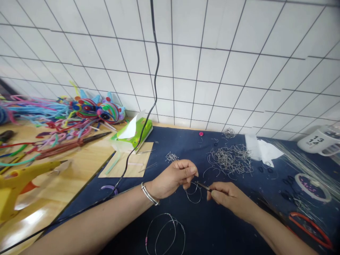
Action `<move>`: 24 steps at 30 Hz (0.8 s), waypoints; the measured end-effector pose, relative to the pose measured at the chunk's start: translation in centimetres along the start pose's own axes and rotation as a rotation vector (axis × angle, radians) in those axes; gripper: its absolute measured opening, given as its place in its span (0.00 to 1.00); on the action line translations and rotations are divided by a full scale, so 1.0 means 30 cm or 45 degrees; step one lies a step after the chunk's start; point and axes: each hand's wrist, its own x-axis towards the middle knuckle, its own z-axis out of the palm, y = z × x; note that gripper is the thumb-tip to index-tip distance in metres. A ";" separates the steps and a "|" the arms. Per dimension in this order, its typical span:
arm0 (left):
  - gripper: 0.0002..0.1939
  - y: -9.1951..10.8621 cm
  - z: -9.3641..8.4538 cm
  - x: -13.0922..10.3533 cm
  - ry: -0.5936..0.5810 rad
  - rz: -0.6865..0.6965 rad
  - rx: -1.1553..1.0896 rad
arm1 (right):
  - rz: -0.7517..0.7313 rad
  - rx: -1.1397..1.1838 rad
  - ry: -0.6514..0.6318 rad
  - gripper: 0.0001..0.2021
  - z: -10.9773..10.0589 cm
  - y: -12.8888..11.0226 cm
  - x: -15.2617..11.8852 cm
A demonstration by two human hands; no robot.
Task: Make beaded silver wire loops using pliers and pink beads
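Both hands meet over the blue cloth (212, 226): left hand (172, 179) pinches a wire loop (193, 193), right hand (228, 198) grips pliers (203, 185) pointing left at it

A yellow glue gun (16, 184) lies at the left edge of the wooden counter (79, 170), with a heap of coloured pipe cleaners (39, 113) behind it near the tiled wall (212, 53), and a green tissue pack (134, 132) stands beside a dark blue cloth (212, 226). On the cloth lie a pile of bent wire pieces (230, 159), a white paper scrap (261, 148), a wire ring (164, 233) at the near edge and red-handled pliers (310, 228) at the right, with a white cup (320, 141) beyond
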 end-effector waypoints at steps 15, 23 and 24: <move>0.09 0.014 -0.007 0.001 -0.012 0.015 -0.020 | -0.012 -0.137 0.052 0.17 0.007 -0.018 -0.001; 0.09 0.019 -0.007 0.001 -0.022 0.018 -0.051 | 0.008 -0.105 0.074 0.16 0.005 -0.022 0.002; 0.09 0.020 -0.007 0.001 -0.021 0.021 -0.052 | 0.011 -0.104 0.075 0.16 0.005 -0.023 0.001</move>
